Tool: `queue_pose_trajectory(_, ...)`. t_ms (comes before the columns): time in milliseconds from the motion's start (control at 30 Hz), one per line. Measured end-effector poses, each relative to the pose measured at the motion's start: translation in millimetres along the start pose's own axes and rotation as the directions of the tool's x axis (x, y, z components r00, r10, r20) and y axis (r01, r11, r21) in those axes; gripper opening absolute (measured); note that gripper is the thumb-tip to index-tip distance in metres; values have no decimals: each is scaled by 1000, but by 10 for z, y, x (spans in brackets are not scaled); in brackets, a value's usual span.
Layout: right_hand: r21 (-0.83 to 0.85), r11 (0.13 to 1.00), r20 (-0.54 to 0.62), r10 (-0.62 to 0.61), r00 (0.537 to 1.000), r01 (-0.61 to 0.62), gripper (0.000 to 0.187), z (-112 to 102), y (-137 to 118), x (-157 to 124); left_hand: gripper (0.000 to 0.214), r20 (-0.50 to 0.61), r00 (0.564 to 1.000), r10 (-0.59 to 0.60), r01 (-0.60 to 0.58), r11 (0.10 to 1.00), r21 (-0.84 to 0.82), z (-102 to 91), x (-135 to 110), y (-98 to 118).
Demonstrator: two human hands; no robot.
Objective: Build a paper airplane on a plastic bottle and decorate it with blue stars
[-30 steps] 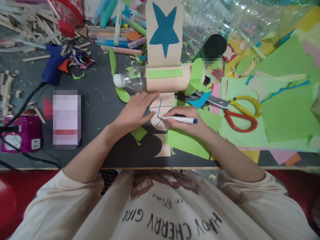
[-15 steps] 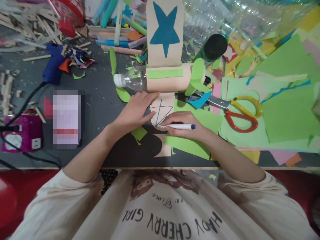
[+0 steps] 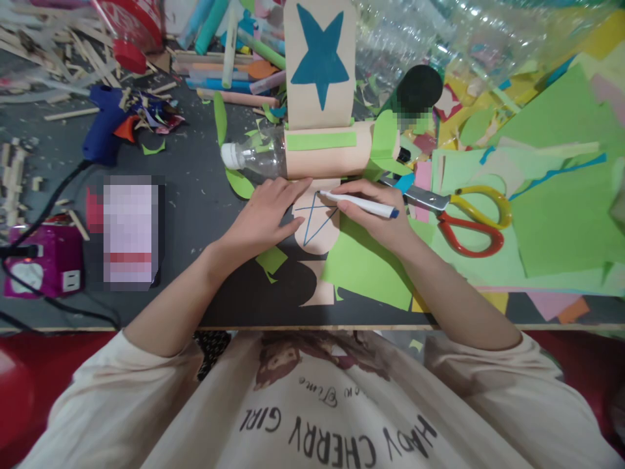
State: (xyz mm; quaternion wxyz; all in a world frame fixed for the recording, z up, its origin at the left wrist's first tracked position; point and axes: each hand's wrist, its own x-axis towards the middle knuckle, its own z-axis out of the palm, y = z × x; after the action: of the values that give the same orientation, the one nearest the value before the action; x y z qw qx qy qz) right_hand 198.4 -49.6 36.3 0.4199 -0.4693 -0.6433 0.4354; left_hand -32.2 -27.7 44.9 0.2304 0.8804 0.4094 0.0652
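Note:
My right hand (image 3: 378,218) grips a white marker with a blue cap (image 3: 361,203). The marker's tip touches the upper part of a beige paper flap (image 3: 317,231) that bears blue drawn lines. My left hand (image 3: 266,215) lies flat with its fingers stretched, pressing the flap's left edge. The flap hangs from a plastic bottle wrapped in beige paper (image 3: 312,153), which lies on its side just beyond both hands. An upright beige wing with a blue star (image 3: 319,58) rises from the bottle.
Red and yellow scissors (image 3: 463,218) lie to the right on green paper sheets (image 3: 561,215). A blue glue gun (image 3: 102,127), wood sticks and a magenta power strip (image 3: 41,260) sit to the left. Coloured foam rolls (image 3: 234,45) and clear bottles (image 3: 439,32) crowd the back.
My right hand has carried the marker from the flap's lower part up to its top, leaving more blue lines. My left hand has stayed in place.

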Motion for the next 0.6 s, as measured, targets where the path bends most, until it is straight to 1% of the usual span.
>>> queue_pose_trajectory(200, 22, 1000, 36, 10, 999, -11, 22, 3, 10, -1, 55, -15, 1000, 6, -6, 1000, -17, -4, -3, 3)
queue_pose_trajectory(433, -13, 1000, 38, 19, 999, -19, 22, 8, 34, -9, 55, -12, 1000, 2, -2, 1000, -21, -12, -7, 11)
queue_pose_trajectory(600, -34, 999, 45, 9, 999, -7, 16, 2, 33, -14, 54, -14, 1000, 3, -3, 1000, -20, -10, -13, 8)
